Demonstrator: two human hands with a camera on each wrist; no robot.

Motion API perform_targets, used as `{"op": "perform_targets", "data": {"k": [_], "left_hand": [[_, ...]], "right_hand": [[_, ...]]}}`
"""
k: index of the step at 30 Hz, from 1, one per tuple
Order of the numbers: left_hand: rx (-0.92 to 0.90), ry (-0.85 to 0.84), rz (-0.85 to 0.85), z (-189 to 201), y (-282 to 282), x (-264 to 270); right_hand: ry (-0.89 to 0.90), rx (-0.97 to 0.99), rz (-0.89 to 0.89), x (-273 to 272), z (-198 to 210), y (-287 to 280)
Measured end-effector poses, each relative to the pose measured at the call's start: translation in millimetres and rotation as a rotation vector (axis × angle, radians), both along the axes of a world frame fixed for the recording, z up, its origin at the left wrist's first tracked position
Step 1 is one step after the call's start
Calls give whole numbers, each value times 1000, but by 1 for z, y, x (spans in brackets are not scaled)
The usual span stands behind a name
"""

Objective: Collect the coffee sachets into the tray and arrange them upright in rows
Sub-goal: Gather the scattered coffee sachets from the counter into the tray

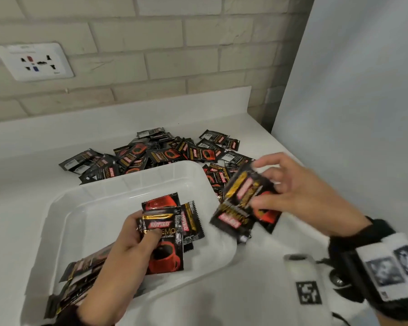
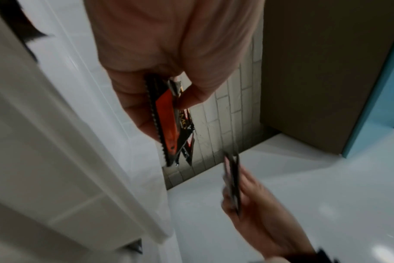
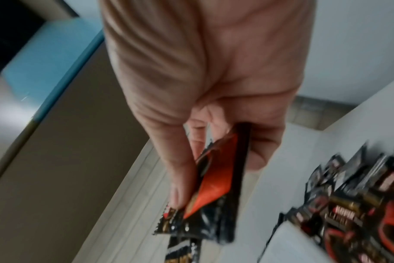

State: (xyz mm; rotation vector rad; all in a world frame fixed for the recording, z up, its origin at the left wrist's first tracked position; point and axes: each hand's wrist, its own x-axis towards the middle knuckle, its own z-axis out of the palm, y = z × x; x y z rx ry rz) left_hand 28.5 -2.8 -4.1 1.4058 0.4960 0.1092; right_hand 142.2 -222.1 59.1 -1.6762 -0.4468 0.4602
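A white plastic tray [image 1: 64, 222] sits on the white counter in the head view. My left hand [image 1: 137, 241] is inside it and grips a small stack of black-and-red coffee sachets [image 1: 169, 231], thumb pressed on the front one; the same stack [image 2: 169, 124] shows edge-on in the left wrist view. More sachets [image 1: 78, 278] lie against the tray's near-left corner. My right hand [image 1: 290, 191] holds a fanned bunch of sachets [image 1: 243, 208] just past the tray's right rim, seen close as sachets [image 3: 216, 186] pinched between thumb and fingers. A loose pile of sachets [image 1: 165, 151] lies behind the tray.
A brick-tile wall with a white socket plate [image 1: 33, 61] rises behind the counter. A pale panel [image 1: 351, 90] closes the right side. A white band with a black square marker [image 1: 307, 291] lies at the lower right.
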Motion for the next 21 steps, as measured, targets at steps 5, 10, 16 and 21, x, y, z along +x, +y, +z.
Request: {"op": "perform_targets", "data": {"k": [5,10,16,21], "left_hand": [[8,41,-109,5,-11,11],[42,-50,-187,8,-11,-1],[34,-133,-134,3,-11,-4],[-66,-183,20,2,-15,2]], "right_hand": [[-199,-239,105,-26,-20,56],[-326,-248,23,-38,-31,73],[-289,-139,-35,-40,-38,67],[-268,-154,0,-47,-49,69]]}}
